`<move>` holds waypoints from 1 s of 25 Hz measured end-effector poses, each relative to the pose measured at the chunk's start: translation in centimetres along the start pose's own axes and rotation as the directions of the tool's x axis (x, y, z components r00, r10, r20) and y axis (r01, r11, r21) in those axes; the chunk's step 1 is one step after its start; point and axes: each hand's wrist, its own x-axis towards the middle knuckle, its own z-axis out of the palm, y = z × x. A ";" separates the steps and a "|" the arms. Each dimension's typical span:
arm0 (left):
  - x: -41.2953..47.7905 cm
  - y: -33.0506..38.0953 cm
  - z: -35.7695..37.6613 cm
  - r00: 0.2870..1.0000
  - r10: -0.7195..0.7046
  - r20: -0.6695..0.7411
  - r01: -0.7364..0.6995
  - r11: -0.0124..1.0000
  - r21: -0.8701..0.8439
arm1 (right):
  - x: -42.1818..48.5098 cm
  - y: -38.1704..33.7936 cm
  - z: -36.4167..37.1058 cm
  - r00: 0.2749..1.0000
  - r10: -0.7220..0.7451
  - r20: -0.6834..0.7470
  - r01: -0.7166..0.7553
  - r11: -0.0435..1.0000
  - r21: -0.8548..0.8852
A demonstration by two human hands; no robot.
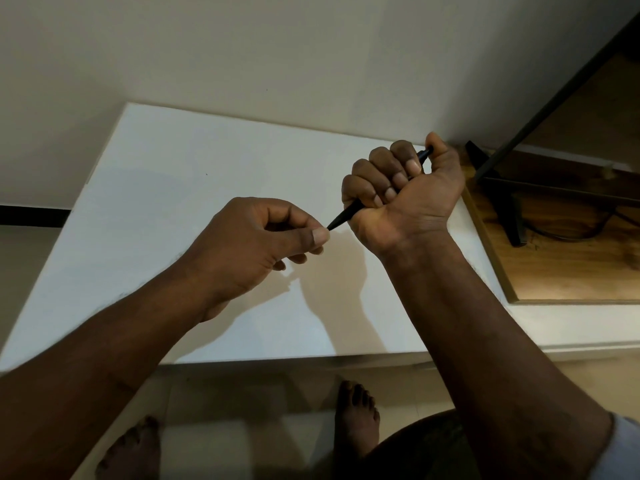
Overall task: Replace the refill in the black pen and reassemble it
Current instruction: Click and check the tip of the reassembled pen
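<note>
**Black pen [344, 216] gripped at both ends over white table [173, 202]**

On my feed, nearest: bare feet [356, 417] on the floor. Over the table, my left hand [256, 237] pinches the pen's tapered tip btwn thumb and forefinger. The right hand [398, 188] is fisted round the barrel, thumb on the far end. Pen held in the air, slanting up-right. Beyond, at right: wooden board [571, 265] w/ dark stand [498, 188].

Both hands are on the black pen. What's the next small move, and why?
Probably twist the tip with the left hand while the right hand holds firm: the right fist wraps the black pen, and the left thumb and forefinger pinch its tapered tip.
</note>
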 end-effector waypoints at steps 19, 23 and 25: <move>0.1 0.0 -0.1 0.999 -0.046 -0.021 0.046 0.999 0.018 | 0.0 -0.1 0.0 1.000 -0.002 -0.009 0.002 1.000 -0.016; 0.2 -0.2 -0.2 0.996 -0.088 -0.032 0.088 0.996 0.008 | 0.1 -0.1 0.1 0.999 -0.033 -0.023 0.032 0.998 -0.046; 0.2 -0.2 -0.1 0.996 -0.088 -0.031 0.088 0.996 0.010 | 0.1 -0.1 0.0 1.000 -0.027 -0.016 0.026 0.999 -0.039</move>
